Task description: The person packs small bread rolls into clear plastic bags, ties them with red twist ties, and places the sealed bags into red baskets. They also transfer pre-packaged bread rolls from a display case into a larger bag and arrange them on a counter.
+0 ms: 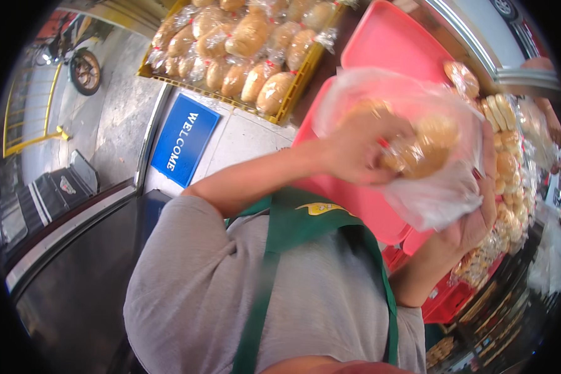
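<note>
My left hand [364,147] is blurred and holds a plastic-wrapped bread roll [432,145] near its red tie. A thin translucent plastic bag [435,201] spreads around and behind the roll, held at its right side by my right hand [477,210]. More browned bread [367,110] shows beyond my left fingers; whether it is inside the bag is unclear. Beneath the hands lies a pink plastic tray [374,210], partly hidden by the bag and my left forearm.
A yellow plastic crate [285,105] of wrapped bread stands at the upper left, beside a blue mat [187,140]. Another pink tray [392,37] lies farther off. Packaged buns [507,163] line the right side, with a red crate [449,299] below. A person's hand [551,124] shows at far right.
</note>
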A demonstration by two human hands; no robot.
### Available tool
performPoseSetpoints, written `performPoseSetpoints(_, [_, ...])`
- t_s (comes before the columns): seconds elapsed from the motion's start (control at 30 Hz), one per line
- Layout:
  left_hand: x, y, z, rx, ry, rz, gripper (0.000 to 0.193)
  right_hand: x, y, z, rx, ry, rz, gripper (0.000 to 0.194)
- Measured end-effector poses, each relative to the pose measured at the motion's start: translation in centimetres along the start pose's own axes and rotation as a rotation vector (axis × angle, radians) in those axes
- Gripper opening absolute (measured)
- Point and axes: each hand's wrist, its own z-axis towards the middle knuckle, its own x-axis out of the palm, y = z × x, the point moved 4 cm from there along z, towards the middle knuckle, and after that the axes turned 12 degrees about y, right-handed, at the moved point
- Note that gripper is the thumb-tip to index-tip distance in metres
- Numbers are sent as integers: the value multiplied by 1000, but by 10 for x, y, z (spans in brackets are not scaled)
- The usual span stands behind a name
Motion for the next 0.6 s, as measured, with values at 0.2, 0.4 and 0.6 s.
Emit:
performPoseSetpoints(0.2, [34, 29, 5, -440, 291, 528, 23, -19, 17, -10, -96, 103, -676, 58])
performPoseSetpoints(0.4, [-157, 85, -7, -599, -166, 1109, 24, -46, 30, -33, -172, -32, -718, 54])
performPoseSetpoints(0.6, [-241, 199, -91, -1038, -256, 1550, 58, -54, 31, -34, -162, -33, -750, 50])
